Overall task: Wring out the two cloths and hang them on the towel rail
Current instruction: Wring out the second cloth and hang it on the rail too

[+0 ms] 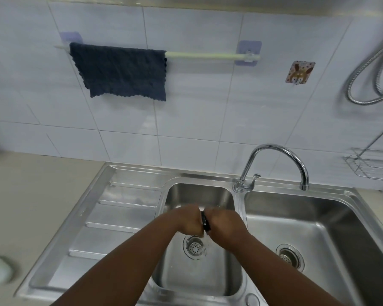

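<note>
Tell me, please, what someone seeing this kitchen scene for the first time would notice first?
First, the two hands, left hand and right hand, pressed together over the smaller left basin of the steel sink, twisting a dark cloth with water dripping toward the drain. Next, the dark blue cloth already draped over the left part of the pale green towel rail on the tiled wall. The curved chrome tap points over the right basin.

A curved chrome tap (276, 166) stands behind the stainless steel double sink (318, 217). Right of the tap hang a wire rack (372, 166) and a coiled metal shower hose (372, 85); above it, a patterned adhesive hook (299, 71).
</note>
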`<state>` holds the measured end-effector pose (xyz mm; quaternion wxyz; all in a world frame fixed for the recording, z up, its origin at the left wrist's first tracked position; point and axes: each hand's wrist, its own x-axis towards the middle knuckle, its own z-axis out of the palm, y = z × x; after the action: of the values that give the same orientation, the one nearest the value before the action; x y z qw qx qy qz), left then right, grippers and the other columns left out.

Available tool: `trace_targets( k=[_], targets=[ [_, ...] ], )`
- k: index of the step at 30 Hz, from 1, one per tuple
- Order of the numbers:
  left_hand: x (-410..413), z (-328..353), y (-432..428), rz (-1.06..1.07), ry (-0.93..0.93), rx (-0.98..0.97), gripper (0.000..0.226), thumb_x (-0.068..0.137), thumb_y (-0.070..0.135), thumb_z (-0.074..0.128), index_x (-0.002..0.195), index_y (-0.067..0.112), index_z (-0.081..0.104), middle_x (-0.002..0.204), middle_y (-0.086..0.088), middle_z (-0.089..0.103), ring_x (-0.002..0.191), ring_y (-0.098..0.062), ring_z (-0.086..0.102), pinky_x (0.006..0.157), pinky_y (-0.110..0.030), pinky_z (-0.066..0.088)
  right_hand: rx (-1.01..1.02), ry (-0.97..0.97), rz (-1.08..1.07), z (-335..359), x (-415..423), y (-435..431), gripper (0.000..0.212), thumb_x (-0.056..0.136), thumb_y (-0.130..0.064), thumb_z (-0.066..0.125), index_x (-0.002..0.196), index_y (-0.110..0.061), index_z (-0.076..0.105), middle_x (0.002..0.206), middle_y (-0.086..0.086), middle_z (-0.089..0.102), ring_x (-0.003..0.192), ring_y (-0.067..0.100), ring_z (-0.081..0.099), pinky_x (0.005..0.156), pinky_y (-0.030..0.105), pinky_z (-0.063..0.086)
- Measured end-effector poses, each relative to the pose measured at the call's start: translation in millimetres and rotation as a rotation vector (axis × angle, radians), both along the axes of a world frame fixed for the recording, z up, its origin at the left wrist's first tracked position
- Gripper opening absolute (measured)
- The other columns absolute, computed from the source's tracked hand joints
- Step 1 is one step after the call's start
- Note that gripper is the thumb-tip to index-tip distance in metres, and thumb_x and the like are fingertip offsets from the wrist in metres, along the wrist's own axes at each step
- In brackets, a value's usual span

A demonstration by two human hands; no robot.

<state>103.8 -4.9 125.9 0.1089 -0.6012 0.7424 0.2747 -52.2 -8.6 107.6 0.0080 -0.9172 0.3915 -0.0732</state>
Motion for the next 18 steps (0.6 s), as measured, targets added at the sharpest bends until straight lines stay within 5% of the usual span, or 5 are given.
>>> trace_targets(
  k=[3, 6, 10, 13, 18],
  targets=[
    [9, -6, -1, 0.121, 0.149, 0.180, 0.042, 0.074, 0.033, 0.077, 0.109, 0.011, 0.069, 0.107, -0.014, 0.070, 0.098, -0.031, 0.068, 0.089, -0.043, 0.056, -0.058, 0.020, 0.022, -10, -2, 7, 0.038, 0.070, -0.036, 0.072, 0.100, -0.019, 0.056, 0.076, 0.004, 0.067, 0.057, 0.024, 0.064, 0.048, 0.032, 0.049],
    [11, -15, 4, 0.068, 0.125, 0.059, 0.046, 0.071, 0.035, 0.080, 0.110, 0.016, 0.065, 0.105, -0.008, 0.070, 0.097, -0.025, 0.067, 0.085, -0.038, 0.056, 0.141, -0.049, -0.076, -9, -4, 6, 0.037, 0.074, -0.037, 0.063, 0.106, -0.023, 0.052, 0.088, 0.004, 0.069, 0.073, 0.024, 0.066, 0.057, 0.029, 0.047],
    [12, -27, 17, -0.007, 0.190, -0.391, 0.061, 0.070, 0.030, 0.078, 0.121, 0.020, 0.047, 0.118, -0.002, 0.059, 0.104, -0.021, 0.058, 0.083, -0.038, 0.053, 0.763, -0.304, -0.331, 4, -1, 1, 0.028, 0.069, -0.024, 0.070, 0.095, -0.016, 0.065, 0.080, 0.003, 0.068, 0.066, 0.018, 0.063, 0.059, 0.031, 0.050],
    [12, -31, 26, -0.220, 0.161, -0.790, 0.065, 0.072, 0.019, 0.071, 0.131, 0.015, 0.044, 0.125, -0.005, 0.056, 0.105, -0.021, 0.054, 0.084, -0.035, 0.052, 1.368, -0.542, -0.561, 14, -7, -5, 0.022, 0.070, -0.016, 0.068, 0.090, -0.009, 0.062, 0.062, 0.007, 0.054, 0.040, 0.014, 0.039, 0.038, 0.022, 0.032],
    [14, -31, 24, -0.328, 0.168, -0.982, 0.022, 0.079, 0.016, 0.069, 0.098, 0.010, 0.060, 0.085, -0.006, 0.063, 0.071, -0.021, 0.058, 0.060, -0.031, 0.048, 1.923, -0.616, -0.398, 14, -10, -2, 0.016, 0.079, -0.018, 0.061, 0.063, -0.018, 0.057, 0.051, -0.004, 0.043, 0.032, 0.004, 0.024, 0.031, 0.016, 0.019]
  ],
)
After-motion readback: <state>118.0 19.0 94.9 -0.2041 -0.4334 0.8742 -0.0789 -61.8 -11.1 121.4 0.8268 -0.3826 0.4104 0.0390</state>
